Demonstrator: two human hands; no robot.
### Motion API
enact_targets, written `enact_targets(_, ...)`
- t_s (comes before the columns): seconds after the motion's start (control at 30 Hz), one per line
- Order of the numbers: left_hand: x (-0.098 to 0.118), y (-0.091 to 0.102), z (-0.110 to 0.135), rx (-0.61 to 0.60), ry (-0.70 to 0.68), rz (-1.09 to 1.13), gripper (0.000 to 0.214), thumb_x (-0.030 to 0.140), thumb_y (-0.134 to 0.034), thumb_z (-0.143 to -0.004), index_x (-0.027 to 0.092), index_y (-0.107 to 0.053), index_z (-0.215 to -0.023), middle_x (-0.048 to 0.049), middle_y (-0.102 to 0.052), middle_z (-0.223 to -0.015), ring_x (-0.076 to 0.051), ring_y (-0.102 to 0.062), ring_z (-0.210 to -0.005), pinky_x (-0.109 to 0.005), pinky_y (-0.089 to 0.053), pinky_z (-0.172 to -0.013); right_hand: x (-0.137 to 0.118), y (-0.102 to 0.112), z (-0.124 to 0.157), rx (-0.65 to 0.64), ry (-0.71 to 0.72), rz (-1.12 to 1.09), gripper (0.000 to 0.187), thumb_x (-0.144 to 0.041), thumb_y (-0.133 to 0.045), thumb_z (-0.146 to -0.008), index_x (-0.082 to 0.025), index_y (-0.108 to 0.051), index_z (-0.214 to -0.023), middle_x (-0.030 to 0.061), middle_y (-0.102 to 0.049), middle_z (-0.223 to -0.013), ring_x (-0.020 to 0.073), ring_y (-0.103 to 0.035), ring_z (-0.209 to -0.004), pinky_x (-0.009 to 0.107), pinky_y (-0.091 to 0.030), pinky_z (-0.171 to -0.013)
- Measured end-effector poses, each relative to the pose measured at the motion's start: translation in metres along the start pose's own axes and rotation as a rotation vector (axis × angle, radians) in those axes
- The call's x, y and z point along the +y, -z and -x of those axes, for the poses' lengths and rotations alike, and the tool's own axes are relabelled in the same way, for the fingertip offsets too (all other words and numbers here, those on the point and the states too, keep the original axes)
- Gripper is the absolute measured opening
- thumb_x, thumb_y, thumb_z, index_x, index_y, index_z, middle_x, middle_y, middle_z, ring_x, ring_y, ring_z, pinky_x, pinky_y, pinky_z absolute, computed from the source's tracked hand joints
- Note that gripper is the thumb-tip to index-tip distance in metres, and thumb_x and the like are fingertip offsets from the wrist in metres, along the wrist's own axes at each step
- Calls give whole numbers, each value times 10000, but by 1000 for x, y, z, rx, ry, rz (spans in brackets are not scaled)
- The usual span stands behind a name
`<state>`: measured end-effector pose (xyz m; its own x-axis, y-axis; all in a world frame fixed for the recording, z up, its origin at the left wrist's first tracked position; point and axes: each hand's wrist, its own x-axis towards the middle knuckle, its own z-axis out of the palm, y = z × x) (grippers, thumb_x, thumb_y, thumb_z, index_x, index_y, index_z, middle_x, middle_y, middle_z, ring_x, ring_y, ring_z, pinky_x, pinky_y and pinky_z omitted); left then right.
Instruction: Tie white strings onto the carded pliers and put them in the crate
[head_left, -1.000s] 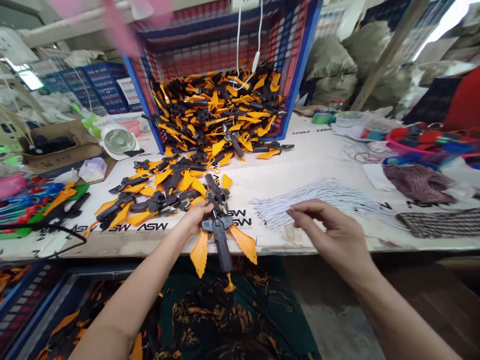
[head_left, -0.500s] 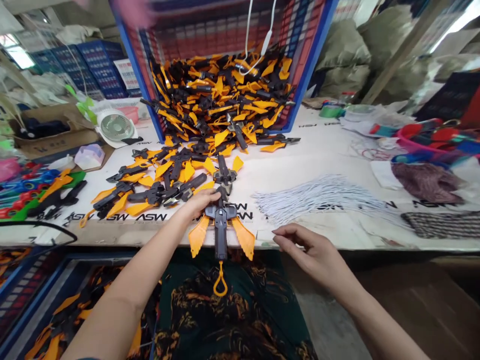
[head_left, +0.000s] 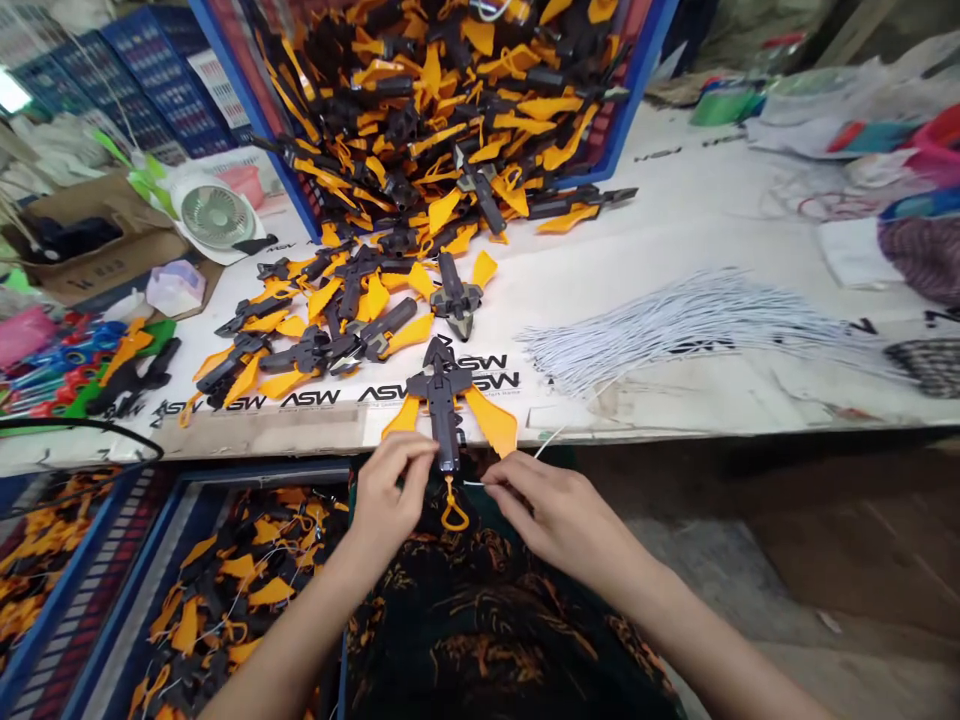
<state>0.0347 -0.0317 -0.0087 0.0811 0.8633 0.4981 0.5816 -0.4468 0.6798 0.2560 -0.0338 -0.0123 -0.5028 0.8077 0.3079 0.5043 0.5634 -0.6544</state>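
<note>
A dark grey toy with orange wings (head_left: 444, 400) lies at the table's front edge, its handle and orange loop (head_left: 454, 512) sticking out over the edge towards me. My left hand (head_left: 394, 487) is closed beside the handle, covering the tip of the left wing. Whether its fingertips grip anything is unclear. My right hand (head_left: 559, 505) pinches a thin white cord (head_left: 551, 441), whose short end points at the handle just above the loop. On the table to the right lies a bundle of white cords (head_left: 690, 325).
Several similar toys (head_left: 360, 300) lie behind on the table (head_left: 577, 265), before a tipped blue crate (head_left: 637, 100) full of them. Lower left, another crate (head_left: 135, 610) holds more toys. A small fan (head_left: 217, 215) and a cardboard box (head_left: 75, 240) stand at left.
My left hand has moved from the toy's front end down beside its handle. My right hand has come left to the handle, now with a white cord. The view has tilted down.
</note>
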Motion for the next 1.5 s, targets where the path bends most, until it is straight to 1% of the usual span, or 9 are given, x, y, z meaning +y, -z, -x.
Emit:
enact_targets(0.07,3,-4,30,-5,153,40,140,219,-570,-911,203,-709,-926,-57,-719,-926,-171,-675,-872,-287,-527,-787,-1,-8,1,-4,6,43,157,-173,-443,-978,-200,-597,-968,53,-657,-909,167,-651,-752,288,-507,-696)
enact_targets(0.17,2,-17,56,6,507,194,190,340,-598,-896,195,-701,-963,-72,-739,-913,-177,-685,-800,-262,-516,-660,-2,-17,0,-18,19,113,174,-168,-431,-978,-189,-602,-954,56,-651,-890,175,-655,-747,301,-514,-695)
enact_targets(0.23,2,-24,62,9,681,352,270,418,-648,-850,189,-684,-989,-79,-749,-904,-180,-686,-766,-254,-505,-619,-3,-21,-2,-23,13,144,175,-168,-431,-976,-187,-601,-942,57,-649,-880,179,-654,-736,303,-516,-684)
enact_targets(0.33,4,-29,58,-2,781,517,367,472,-734,-753,180,-674,-968,-76,-752,-861,-183,-686,-751,-261,-505,-640,-3,-25,-5,-12,10,132,166,-157,-439,-965,-190,-600,-943,57,-656,-885,175,-654,-731,297,-518,-675)
enact_targets(0.5,9,-28,50,-41,811,585,358,437,-774,-715,173,-671,-933,-67,-754,-814,-177,-688,-752,-270,-508,-702,-3,-28,-7,5,13,96,176,-174,-439,-971,-196,-613,-979,58,-668,-915,161,-666,-745,275,-517,-679)
enact_targets(0.8,5,-35,46,-32,786,606,333,412,-781,-702,169,-679,-907,-38,-712,-767,-155,-648,-704,-247,-483,-649,-1,-28,-6,0,-11,42,170,-162,-452,-967,-211,-615,-966,34,-661,-913,146,-664,-751,246,-500,-699)
enact_targets(1.1,4,-34,43,-69,788,608,375,470,-762,-712,173,-667,-920,-18,-679,-739,-134,-596,-662,-237,-452,-637,-5,-34,-11,54,-81,141,180,-205,-425,-988,-202,-602,-959,39,-665,-902,164,-662,-739,265,-461,-630)
enact_targets(1.3,5,-33,41,-91,790,608,408,503,-759,-701,172,-672,-921,-28,-682,-768,-141,-595,-679,-238,-454,-638,-5,-36,-9,51,-123,87,168,-219,-451,-977,-206,-614,-937,41,-672,-882,176,-677,-735,270,-477,-623)
enact_targets(1.5,5,-35,37,-128,715,510,383,555,-606,-829,175,-646,-845,31,-548,-618,-105,-488,-526,-222,-390,-530,-2,-42,-3,109,-128,-66,154,-187,-448,-975,-210,-580,-1051,61,-706,-971,190,-704,-816,291,-534,-708)
